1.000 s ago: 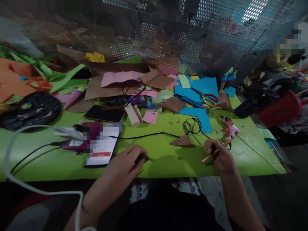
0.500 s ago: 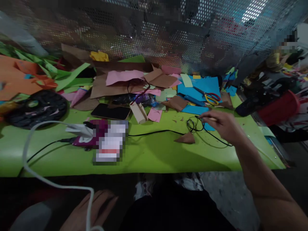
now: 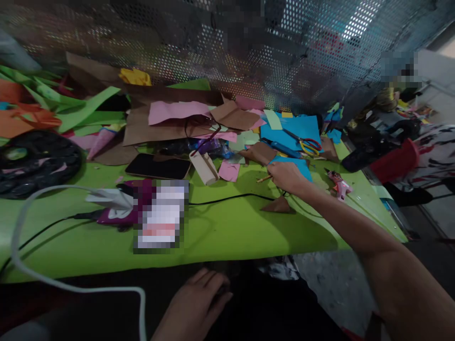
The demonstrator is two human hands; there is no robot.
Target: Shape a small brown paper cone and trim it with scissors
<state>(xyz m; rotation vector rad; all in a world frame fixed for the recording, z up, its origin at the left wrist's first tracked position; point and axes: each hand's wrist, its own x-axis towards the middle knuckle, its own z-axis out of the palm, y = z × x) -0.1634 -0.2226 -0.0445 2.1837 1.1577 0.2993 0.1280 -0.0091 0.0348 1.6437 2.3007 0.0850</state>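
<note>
Yellowish pencil (image 3: 263, 179), one: projecting from the closed fingers of the right hand (image 3: 284, 176), which is reaching over the green table (image 3: 227, 237). Brown paper cone (image 3: 279, 205), one: lying just below that hand. Pink glue gun (image 3: 339, 185), one: resting to its right. Left hand (image 3: 201, 300), one: hovering below the table edge, fingers curling; whether it is holding anything, cannot tell.

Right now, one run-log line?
right hand: holding pencil | left hand: off table, contents unclear | glue gun: on table | scissors: on blue paper
</note>
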